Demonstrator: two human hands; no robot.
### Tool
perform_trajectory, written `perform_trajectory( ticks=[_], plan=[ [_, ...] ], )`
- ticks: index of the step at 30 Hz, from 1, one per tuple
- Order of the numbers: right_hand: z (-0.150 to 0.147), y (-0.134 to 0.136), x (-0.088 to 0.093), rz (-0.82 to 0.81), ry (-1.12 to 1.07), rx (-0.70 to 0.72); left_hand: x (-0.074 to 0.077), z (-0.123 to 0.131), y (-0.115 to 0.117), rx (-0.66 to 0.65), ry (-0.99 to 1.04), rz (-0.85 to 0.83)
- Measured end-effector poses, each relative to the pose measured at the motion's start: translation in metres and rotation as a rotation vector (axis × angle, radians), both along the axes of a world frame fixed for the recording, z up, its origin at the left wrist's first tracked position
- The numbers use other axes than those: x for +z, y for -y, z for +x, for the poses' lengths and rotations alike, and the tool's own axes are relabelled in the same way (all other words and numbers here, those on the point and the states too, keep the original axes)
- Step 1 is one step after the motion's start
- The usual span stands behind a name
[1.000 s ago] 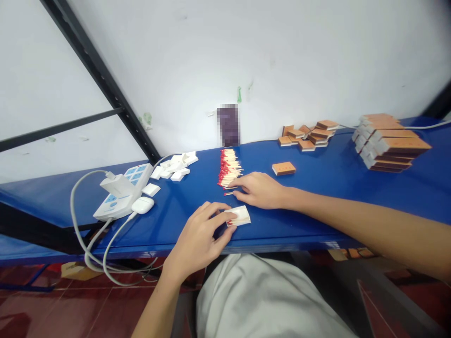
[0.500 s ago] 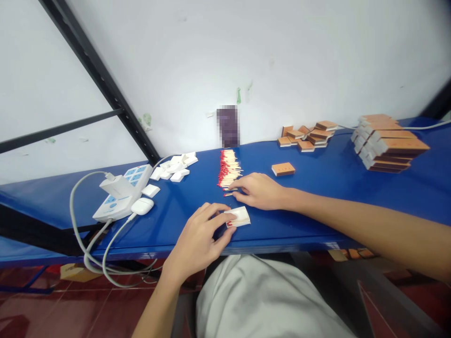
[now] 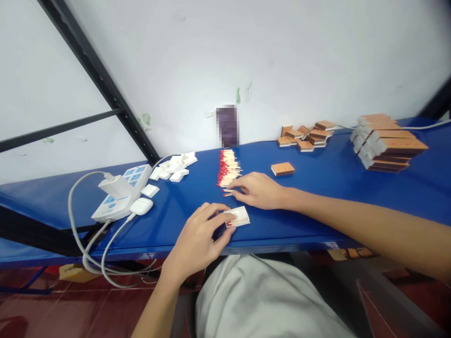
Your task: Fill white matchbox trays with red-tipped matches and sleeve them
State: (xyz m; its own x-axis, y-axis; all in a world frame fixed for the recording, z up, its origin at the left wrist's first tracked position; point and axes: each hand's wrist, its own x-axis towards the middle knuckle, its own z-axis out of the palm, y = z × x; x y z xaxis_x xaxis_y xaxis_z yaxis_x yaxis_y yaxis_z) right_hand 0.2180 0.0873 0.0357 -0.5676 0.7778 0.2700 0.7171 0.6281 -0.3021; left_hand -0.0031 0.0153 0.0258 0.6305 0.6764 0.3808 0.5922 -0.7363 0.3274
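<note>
Near the front edge of the blue table lies a white matchbox tray (image 3: 241,215) with a few red-headed matches at its left end. My left hand (image 3: 207,230) grips that tray by its left end, fingers on top and thumb at the near side. My right hand (image 3: 259,191) is just beyond it, thumb and index finger pinched on matches (image 3: 227,191) at the near end of a row. The row of matches (image 3: 228,169) runs away toward the wall, red heads on the left. To the right of my right hand lies one orange matchbox (image 3: 283,169).
White trays (image 3: 176,165) are heaped at the left, beside a power strip (image 3: 123,197) with cables and a white earbud case (image 3: 141,205). Orange matchboxes (image 3: 310,136) lie piled at the back right, and a taller stack (image 3: 391,143) stands farther right.
My right thumb and index finger have drawn the nearest loose matches closer together. My left hand and the tray have stayed in place.
</note>
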Motion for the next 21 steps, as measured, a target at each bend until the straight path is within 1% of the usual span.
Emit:
perform_trajectory(
  ticks=[6,15,21],
  plan=[
    [-0.0004,-0.0001,0.0001,0.006,0.063,-0.011,-0.0002,-0.0002,0.0003,0.007,-0.001,-0.003],
    [0.0005,-0.0028,-0.0016,-0.020,0.015,0.008,0.0007,0.0007,0.0005,0.005,-0.002,-0.001],
    [-0.0009,-0.0012,-0.0015,-0.005,0.002,0.011,0.0001,-0.0005,0.0011,0.005,-0.002,-0.002]
  ],
)
